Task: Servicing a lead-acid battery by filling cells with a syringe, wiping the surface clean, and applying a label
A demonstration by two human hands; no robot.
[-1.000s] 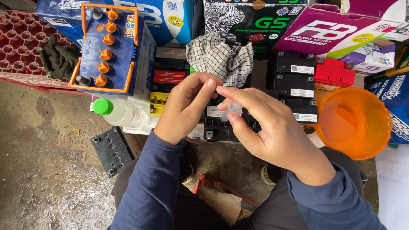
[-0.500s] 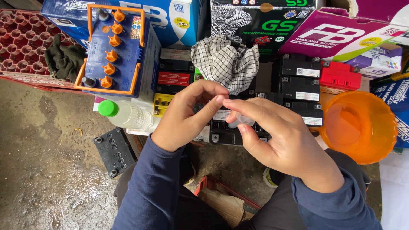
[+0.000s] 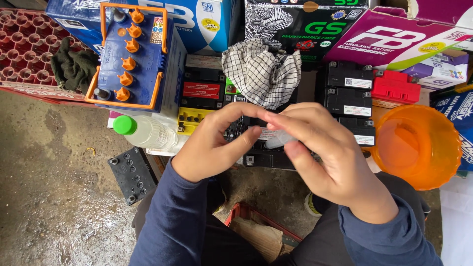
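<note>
A: Hands?
B: Left hand (image 3: pixel 209 148) and right hand (image 3: pixel 330 157) meet over the black batteries (image 3: pixel 350 98); fingertips of both pinch a small clear plastic piece (image 3: pixel 277 141), held in the air.
A: Handling?
B: Looks light, thin, probably slick and easy to crush; best pinched at its ends.
A: Nearby?
B: Checked cloth (image 3: pixel 261 71) just behind, orange bowl (image 3: pixel 419 148) at the right, green-capped bottle (image 3: pixel 143 132) left.

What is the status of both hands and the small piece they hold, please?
Left hand and right hand pinch a small clear piece together. Black batteries beneath. Nothing between.
</note>
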